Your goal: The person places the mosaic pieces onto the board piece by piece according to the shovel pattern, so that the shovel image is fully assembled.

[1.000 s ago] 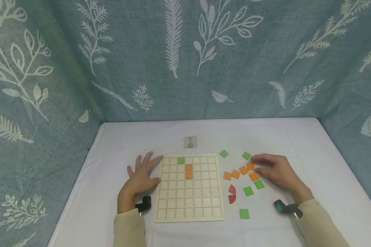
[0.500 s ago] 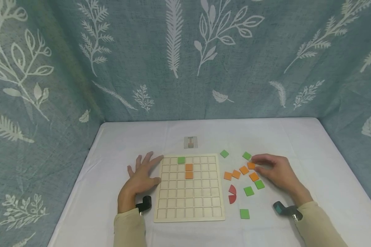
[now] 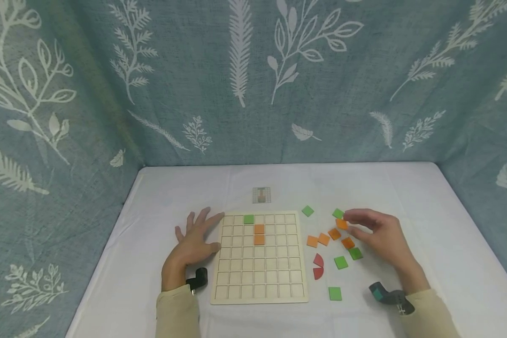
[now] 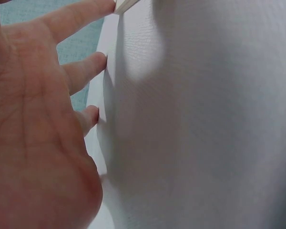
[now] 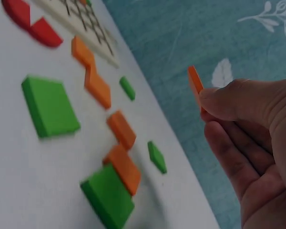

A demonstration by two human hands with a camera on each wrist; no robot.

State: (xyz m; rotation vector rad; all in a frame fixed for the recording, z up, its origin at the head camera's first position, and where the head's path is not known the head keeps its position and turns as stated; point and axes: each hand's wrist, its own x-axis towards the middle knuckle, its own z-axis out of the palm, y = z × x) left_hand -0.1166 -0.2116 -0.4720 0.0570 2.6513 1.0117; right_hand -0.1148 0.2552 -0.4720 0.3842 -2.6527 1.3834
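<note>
My right hand [image 3: 382,232] pinches an orange square tile [image 5: 195,86] between thumb and fingers, lifted off the table. Beneath and beside it lie more orange tiles [image 3: 334,234] and several green tiles [image 3: 341,262]. To the left is a pale wooden grid board [image 3: 259,267], with one green tile [image 3: 248,219] in its top row and two orange tiles [image 3: 259,234] stacked in a column below and to the right. At the board's left edge my left hand [image 3: 196,241] rests with fingers spread, index fingertip and thumb touching the rim.
Two red quarter-circle pieces [image 3: 318,266] lie right of the board. A small printed grid card [image 3: 261,195] sits behind it. A lone green tile [image 3: 335,294] is near the front. A blue-green leaf-patterned curtain [image 3: 253,94] stands behind the white table [image 3: 173,183].
My right hand has raised one orange tile off the table from among the others. The left hand stays at the board's edge.
</note>
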